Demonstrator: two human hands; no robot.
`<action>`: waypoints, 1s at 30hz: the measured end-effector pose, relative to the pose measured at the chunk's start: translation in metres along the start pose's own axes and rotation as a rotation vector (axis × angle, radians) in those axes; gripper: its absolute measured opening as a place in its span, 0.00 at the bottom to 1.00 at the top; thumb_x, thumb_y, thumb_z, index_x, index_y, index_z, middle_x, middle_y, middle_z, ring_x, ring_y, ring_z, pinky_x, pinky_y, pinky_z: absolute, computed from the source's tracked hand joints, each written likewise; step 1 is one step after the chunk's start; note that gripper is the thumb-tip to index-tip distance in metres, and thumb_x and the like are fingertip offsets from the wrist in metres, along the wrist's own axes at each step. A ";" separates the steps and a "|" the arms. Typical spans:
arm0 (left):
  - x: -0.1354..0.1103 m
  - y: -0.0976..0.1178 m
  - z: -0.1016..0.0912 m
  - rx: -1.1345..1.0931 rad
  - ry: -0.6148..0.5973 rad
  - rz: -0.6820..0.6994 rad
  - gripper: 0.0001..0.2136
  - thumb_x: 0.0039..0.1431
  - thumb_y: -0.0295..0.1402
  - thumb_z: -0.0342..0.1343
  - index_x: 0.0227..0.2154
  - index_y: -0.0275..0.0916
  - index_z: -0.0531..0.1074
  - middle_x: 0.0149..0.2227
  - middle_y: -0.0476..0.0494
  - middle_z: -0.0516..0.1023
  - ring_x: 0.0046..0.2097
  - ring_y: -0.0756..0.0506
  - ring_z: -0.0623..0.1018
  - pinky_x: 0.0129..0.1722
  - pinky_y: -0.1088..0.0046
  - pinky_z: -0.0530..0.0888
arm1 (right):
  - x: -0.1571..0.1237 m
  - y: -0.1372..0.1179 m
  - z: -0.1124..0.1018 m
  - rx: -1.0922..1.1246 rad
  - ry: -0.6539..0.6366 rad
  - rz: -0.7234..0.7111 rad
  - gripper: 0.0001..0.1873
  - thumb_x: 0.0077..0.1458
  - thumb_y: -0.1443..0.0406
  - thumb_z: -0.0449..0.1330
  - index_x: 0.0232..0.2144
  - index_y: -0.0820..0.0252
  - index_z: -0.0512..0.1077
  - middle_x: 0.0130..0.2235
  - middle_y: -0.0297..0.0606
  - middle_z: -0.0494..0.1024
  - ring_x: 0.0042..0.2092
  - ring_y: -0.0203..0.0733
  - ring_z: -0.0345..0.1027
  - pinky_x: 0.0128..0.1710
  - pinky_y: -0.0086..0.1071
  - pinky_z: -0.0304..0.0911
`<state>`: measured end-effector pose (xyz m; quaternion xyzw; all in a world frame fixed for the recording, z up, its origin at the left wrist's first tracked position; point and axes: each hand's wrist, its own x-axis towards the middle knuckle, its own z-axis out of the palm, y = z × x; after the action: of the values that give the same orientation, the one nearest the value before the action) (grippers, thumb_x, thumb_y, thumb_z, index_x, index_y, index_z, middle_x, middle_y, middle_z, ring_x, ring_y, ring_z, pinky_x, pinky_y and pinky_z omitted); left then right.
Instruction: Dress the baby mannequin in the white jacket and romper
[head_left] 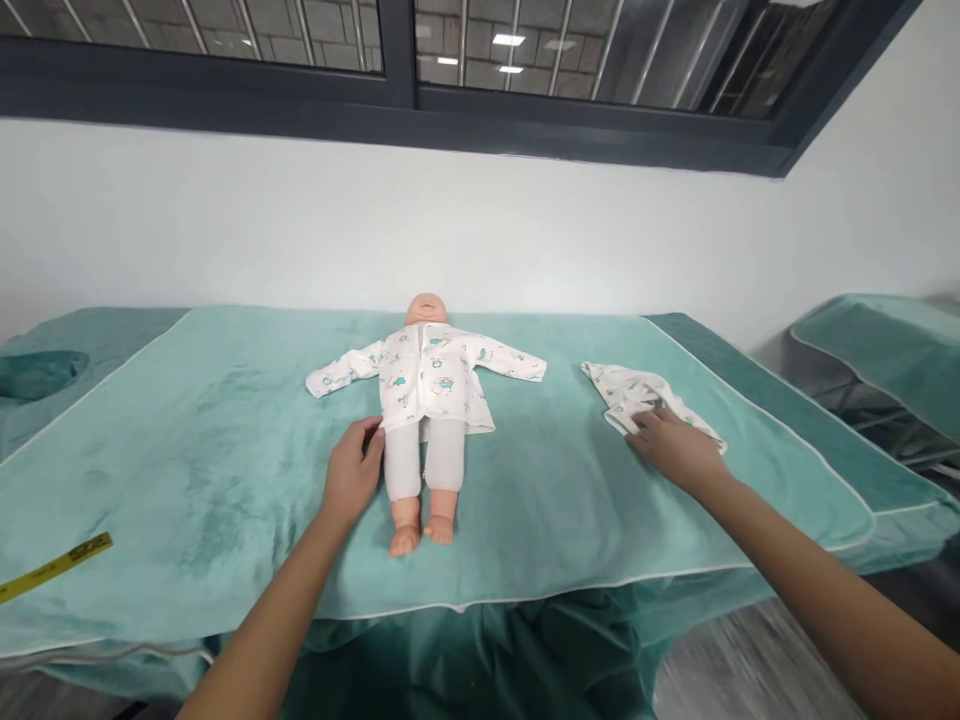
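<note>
A baby doll (444, 455) lies on its back in the middle of the bed, bare feet toward me. It wears a white long-sleeved baby shirt (409, 375) with a teal print, both sleeves stretched sideways. My left hand (354, 470) rests beside the doll's hip, fingertips at the shirt's lower hem, with a gap between thumb and fingers. Off to the right lies a crumpled white printed baby garment (626, 385), its exact kind unclear. My right hand (679, 447) is on that garment, fingers closed on its near part.
A teal plush cover (247, 480) with white piping spreads over the bed. At the left edge lies a yellow measuring tape (56, 567). Behind the bed rises a white wall (315, 220) below a dark-framed window (397, 95). Another teal-covered surface (892, 350) stands at the right.
</note>
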<state>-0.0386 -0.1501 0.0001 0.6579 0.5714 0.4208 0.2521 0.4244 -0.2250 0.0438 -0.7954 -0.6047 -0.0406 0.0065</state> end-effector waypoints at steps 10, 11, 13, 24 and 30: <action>-0.010 0.019 0.008 0.209 0.056 0.314 0.13 0.61 0.31 0.46 0.46 0.40 0.72 0.51 0.36 0.75 0.56 0.37 0.72 0.58 0.52 0.66 | 0.021 -0.085 -0.059 1.412 -0.067 -0.007 0.08 0.47 0.59 0.58 0.29 0.57 0.67 0.32 0.36 0.74 0.37 0.45 0.68 0.40 0.37 0.65; -0.012 0.028 0.011 0.203 0.024 0.360 0.14 0.61 0.30 0.47 0.48 0.41 0.71 0.52 0.37 0.74 0.57 0.37 0.71 0.59 0.52 0.65 | 0.021 -0.104 -0.068 1.457 -0.090 -0.045 0.09 0.47 0.59 0.58 0.29 0.57 0.68 0.33 0.37 0.75 0.38 0.45 0.69 0.41 0.37 0.65; -0.014 0.052 0.021 0.133 -0.064 0.380 0.16 0.61 0.33 0.50 0.52 0.42 0.68 0.55 0.38 0.72 0.59 0.38 0.70 0.60 0.53 0.65 | 0.018 -0.144 -0.087 1.652 -0.164 -0.164 0.08 0.47 0.60 0.58 0.31 0.58 0.70 0.36 0.39 0.76 0.41 0.46 0.70 0.44 0.38 0.66; 0.007 0.111 0.021 -0.380 -0.037 0.030 0.23 0.56 0.39 0.58 0.54 0.39 0.63 0.55 0.37 0.73 0.55 0.39 0.74 0.55 0.60 0.70 | -0.026 -0.258 -0.195 1.862 -0.358 -0.777 0.15 0.54 0.54 0.57 0.38 0.57 0.71 0.43 0.40 0.76 0.52 0.50 0.68 0.49 0.43 0.68; 0.019 0.100 -0.009 -0.365 0.127 -0.054 0.14 0.57 0.37 0.54 0.46 0.40 0.69 0.44 0.44 0.78 0.46 0.41 0.77 0.50 0.61 0.72 | -0.006 -0.243 -0.233 1.881 -0.056 -0.724 0.21 0.63 0.58 0.41 0.41 0.60 0.72 0.48 0.33 0.75 0.53 0.45 0.68 0.47 0.43 0.65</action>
<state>0.0074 -0.1551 0.0910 0.5579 0.5179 0.5513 0.3416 0.1760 -0.1796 0.2663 -0.2364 -0.5963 0.4722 0.6046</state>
